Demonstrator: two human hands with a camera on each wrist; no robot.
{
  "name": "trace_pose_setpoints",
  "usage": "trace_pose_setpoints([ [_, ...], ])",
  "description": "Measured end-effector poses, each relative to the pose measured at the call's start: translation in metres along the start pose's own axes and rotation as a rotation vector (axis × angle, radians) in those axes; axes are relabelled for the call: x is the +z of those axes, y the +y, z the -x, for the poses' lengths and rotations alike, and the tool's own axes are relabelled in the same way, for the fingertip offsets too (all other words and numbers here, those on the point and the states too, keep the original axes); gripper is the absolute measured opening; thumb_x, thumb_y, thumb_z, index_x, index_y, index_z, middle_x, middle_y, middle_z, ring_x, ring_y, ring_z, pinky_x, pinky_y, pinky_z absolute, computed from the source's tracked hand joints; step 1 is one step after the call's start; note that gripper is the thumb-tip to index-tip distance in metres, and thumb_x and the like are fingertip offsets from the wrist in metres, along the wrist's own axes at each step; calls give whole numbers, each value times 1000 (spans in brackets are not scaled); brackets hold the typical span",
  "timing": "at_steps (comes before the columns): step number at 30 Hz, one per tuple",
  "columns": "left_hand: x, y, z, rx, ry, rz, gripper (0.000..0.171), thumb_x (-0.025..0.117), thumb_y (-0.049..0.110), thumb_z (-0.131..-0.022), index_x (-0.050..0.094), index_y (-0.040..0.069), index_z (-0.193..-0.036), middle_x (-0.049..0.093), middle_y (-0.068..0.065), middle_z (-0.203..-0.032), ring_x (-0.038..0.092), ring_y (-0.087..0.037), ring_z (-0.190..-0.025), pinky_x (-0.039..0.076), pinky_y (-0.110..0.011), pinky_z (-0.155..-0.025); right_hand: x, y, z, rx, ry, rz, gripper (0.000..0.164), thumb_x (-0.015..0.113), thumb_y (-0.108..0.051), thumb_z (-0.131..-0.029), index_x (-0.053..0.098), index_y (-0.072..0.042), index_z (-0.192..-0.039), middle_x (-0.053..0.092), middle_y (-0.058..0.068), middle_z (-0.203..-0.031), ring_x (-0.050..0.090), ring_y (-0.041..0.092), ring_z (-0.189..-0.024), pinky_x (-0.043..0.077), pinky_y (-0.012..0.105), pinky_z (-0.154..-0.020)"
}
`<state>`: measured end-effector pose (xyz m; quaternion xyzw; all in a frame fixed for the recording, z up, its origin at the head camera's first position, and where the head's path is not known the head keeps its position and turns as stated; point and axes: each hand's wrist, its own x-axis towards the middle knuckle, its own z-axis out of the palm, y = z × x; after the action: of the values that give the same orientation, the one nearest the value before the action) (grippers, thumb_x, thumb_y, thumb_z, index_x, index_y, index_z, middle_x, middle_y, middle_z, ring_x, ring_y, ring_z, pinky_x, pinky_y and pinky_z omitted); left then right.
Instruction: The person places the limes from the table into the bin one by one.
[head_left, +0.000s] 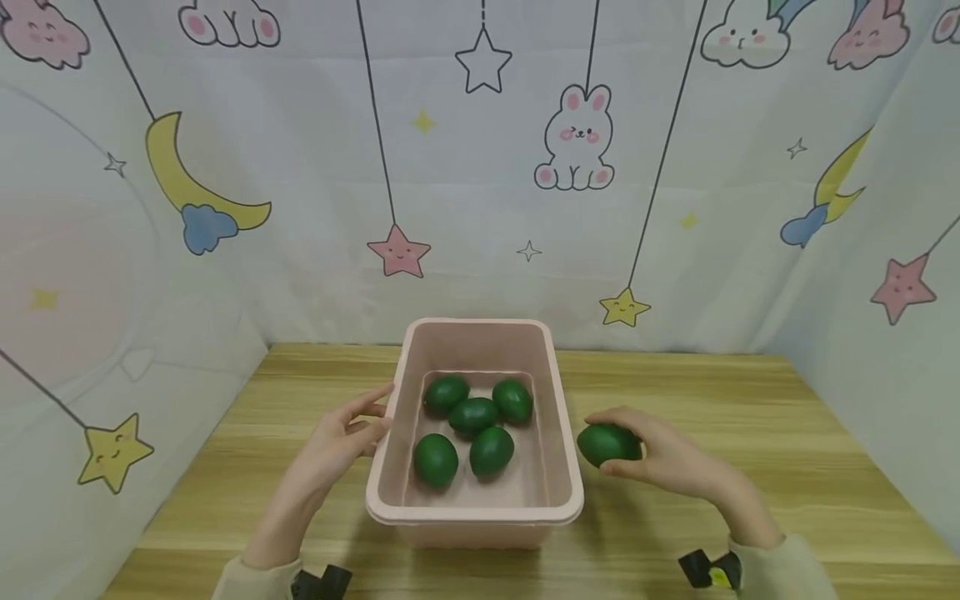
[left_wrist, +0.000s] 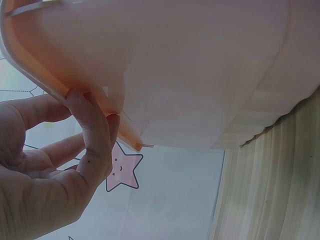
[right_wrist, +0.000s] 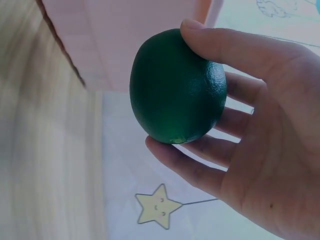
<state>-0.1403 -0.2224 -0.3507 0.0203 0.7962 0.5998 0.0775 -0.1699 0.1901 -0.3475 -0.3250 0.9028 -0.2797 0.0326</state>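
A pale pink plastic bin stands on the table with several glossy dark green oval fruits loose on its floor. My left hand is at the bin's left side, its bent fingers holding the rim; in the left wrist view the fingertips meet the rim's edge. To the right of the bin, my right hand grips another dark green fruit between thumb and fingers. The right wrist view shows this fruit close up, with finely dimpled skin and a small stem mark at its lower end.
The wood-grain table is enclosed at the back and both sides by a white cloth printed with stars, moons and rabbits. The bin's right wall rises between the right hand and the fruits inside.
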Motion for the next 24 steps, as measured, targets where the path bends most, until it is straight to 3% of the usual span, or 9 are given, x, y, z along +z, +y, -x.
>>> trace_pose_setpoints([
  [18,0,1,0,-5,0,10,56,56,22,-97,36,14,-149,45,-20,-131,64,-10,-96,54,-26,-80,-30,-23,-11,-109,50,129,50,74,-29,-84,58,-13,-128,65,1,-121,62,18,-105,54,34,-87],
  [24,-1,1,0,-10,-1,10,56,56,22,-97,36,13,-149,45,-20,-131,64,-10,-97,54,-26,-80,-38,-34,-14,-104,33,152,52,75,-29,-83,57,-14,-129,64,-1,-120,61,15,-105,54,34,-87],
])
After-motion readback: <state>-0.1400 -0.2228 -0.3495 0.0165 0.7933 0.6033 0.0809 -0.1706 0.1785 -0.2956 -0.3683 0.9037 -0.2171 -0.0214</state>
